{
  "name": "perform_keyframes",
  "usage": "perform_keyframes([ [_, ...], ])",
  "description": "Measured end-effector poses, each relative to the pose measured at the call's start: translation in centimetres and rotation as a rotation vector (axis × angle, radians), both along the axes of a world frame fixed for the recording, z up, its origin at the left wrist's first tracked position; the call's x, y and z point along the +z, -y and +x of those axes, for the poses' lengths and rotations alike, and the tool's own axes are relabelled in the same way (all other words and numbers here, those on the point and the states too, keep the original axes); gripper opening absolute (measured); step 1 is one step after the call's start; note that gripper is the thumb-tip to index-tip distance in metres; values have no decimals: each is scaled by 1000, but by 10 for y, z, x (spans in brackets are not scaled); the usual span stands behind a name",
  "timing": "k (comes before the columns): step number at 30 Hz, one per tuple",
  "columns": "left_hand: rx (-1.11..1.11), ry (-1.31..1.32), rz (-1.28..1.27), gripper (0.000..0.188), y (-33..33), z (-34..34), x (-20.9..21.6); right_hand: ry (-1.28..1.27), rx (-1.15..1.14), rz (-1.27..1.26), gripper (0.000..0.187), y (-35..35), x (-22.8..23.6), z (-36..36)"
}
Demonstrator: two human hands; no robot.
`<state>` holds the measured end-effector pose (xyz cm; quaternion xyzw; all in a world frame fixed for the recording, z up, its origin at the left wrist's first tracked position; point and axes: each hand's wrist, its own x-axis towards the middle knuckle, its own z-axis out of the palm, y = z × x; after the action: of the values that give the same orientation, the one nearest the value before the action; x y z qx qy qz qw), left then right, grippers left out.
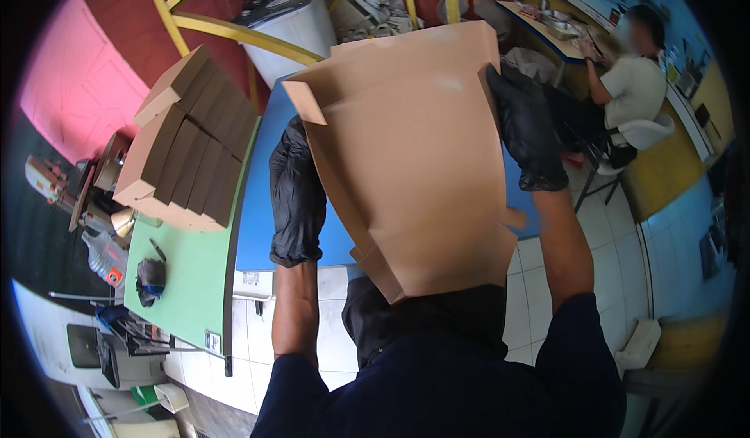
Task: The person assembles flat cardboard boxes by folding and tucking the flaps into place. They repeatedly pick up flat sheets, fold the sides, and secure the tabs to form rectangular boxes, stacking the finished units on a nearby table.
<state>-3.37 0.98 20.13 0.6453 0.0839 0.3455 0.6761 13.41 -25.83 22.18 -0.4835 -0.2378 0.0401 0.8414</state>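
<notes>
A large brown cardboard box blank, partly folded with its side flaps standing up, is held up before me over the blue table. My left hand, in a black glove, grips its left edge; the fingertips are hidden behind the flap. On the opposite side my right hand, gloved in black too, clasps the upper right edge, with most of its fingers behind the board. The near end of the blank reaches down to my lap.
Folded brown boxes stand stacked on a green table at left, beside a small dark bundle. The blue table lies under the cardboard. Yellow metal bars cross behind it. At far right a person sits by a counter.
</notes>
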Motion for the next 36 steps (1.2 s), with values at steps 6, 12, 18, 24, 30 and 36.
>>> perform_keyframes([
  [6,78,168,-232,34,19,26,5,739,-297,-557,31,20,-5,0],
  [12,-10,92,-268,29,6,28,-4,-5,24,10,34,5,-10,-1],
  [18,-53,69,-94,25,10,7,-25,-42,-61,57,39,-4,0,-6],
  [24,48,210,-220,33,9,10,-22,-31,-110,82,41,-14,-3,-19],
  [30,38,251,-113,29,11,18,-23,-106,-20,39,35,-10,-3,-18],
  [36,167,228,-178,27,-7,29,-27,501,-78,-277,28,-4,-33,-19],
])
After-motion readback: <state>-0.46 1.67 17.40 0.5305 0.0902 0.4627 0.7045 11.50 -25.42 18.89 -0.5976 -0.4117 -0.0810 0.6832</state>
